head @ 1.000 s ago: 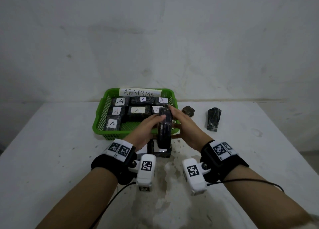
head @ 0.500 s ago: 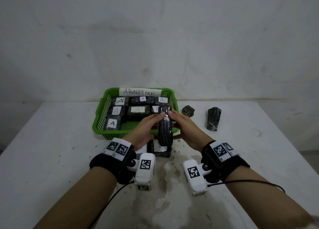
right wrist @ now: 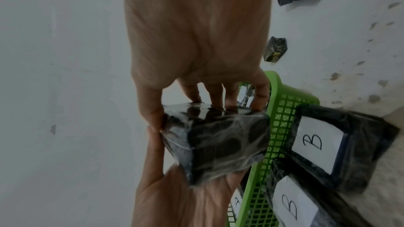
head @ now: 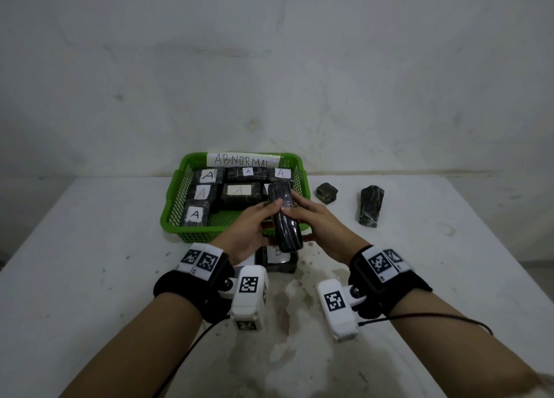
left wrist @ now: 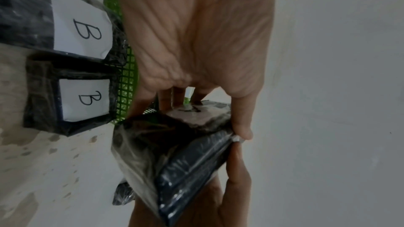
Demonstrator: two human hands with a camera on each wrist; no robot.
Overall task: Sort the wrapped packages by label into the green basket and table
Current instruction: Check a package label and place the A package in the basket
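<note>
A black wrapped package [head: 284, 218] stands on edge in the air between both hands, above the front right rim of the green basket [head: 174, 206]. My left hand [head: 254, 227] grips its left side and my right hand [head: 314, 218] grips its right side. In the left wrist view the package [left wrist: 174, 153] shows a label face turned toward the left palm, its letter unclear. In the right wrist view the package [right wrist: 216, 146] shows only black wrap. Several packages marked A [head: 195, 215] lie in the basket. Two packages marked B [left wrist: 85, 99] lie on the table under the hands.
The basket carries an ABNORMAL sign [head: 242, 159] on its far rim. A small dark package [head: 326, 192] and a longer one [head: 371, 206] lie on the white table [head: 90, 262] to the right of the basket. A wall stands behind the table.
Both hands have kept hold of the package and drawn it slightly nearer and lower, turning it a little between them.
</note>
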